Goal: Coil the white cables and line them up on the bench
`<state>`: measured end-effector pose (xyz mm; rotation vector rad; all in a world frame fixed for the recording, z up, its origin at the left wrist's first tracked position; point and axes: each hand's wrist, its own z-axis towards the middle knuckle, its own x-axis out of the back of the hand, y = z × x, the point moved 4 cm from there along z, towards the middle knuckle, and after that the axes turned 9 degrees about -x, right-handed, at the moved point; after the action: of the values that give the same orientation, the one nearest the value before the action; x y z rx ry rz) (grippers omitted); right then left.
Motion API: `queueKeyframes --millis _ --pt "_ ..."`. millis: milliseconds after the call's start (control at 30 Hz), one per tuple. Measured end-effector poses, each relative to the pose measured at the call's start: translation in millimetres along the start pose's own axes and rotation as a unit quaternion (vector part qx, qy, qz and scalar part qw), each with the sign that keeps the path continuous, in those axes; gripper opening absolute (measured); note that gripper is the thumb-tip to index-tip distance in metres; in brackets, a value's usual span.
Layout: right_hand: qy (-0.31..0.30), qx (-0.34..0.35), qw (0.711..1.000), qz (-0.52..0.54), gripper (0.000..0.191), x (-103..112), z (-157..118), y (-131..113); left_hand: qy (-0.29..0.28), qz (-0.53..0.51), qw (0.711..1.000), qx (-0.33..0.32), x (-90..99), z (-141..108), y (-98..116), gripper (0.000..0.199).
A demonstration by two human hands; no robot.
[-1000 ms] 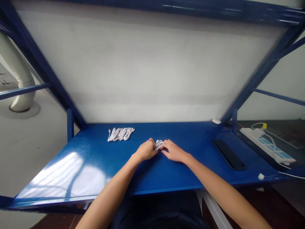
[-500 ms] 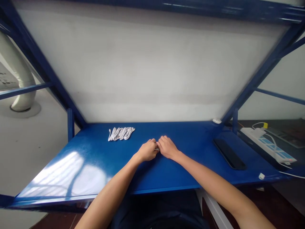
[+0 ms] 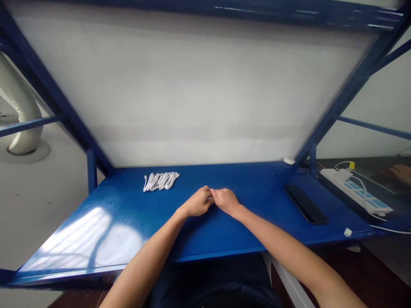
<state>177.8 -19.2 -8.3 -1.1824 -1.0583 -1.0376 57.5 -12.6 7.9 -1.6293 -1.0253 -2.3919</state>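
Observation:
My left hand [image 3: 198, 202] and my right hand [image 3: 225, 200] meet over the middle of the blue table [image 3: 154, 222]. The fingers of both are closed around something small and white, mostly hidden, with a bit showing between them. Behind and to the left of my hands, several loops of white cable [image 3: 161, 181] lie bundled on the table.
A black flat object [image 3: 305, 204] lies on the right, with a small white block [image 3: 347, 232] nearer the front edge. Further right are a white power strip [image 3: 356, 191] and another person's hand [image 3: 401, 173]. A white rounded item [image 3: 289, 161] sits at the back right.
Another person's hand has appeared at the far right. The view has shifted slightly. My fingers have moved a little, still closed together.

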Motion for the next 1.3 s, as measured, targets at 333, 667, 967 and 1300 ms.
queueKeyframes --millis 333,667,967,1300 --pt "-0.158 -0.081 0.905 0.386 0.056 1.7 9.5 22.2 0.076 -0.069 0.995 -0.015 4.5 -0.2 2.8 0.021" --pt "-0.162 -0.116 0.886 0.42 0.047 6.0 5.1 26.1 0.074 -0.05 0.993 -0.078 3.7 -1.4 12.3 0.02" --pt "0.006 -0.056 0.913 0.404 0.046 22.5 14.8 33.2 0.156 0.059 0.985 0.045 -4.2 15.4 16.0 0.028" --pt "0.047 -0.135 0.906 0.399 0.048 21.2 16.9 54.4 0.083 0.139 0.964 0.212 -26.0 50.8 16.2 0.06"
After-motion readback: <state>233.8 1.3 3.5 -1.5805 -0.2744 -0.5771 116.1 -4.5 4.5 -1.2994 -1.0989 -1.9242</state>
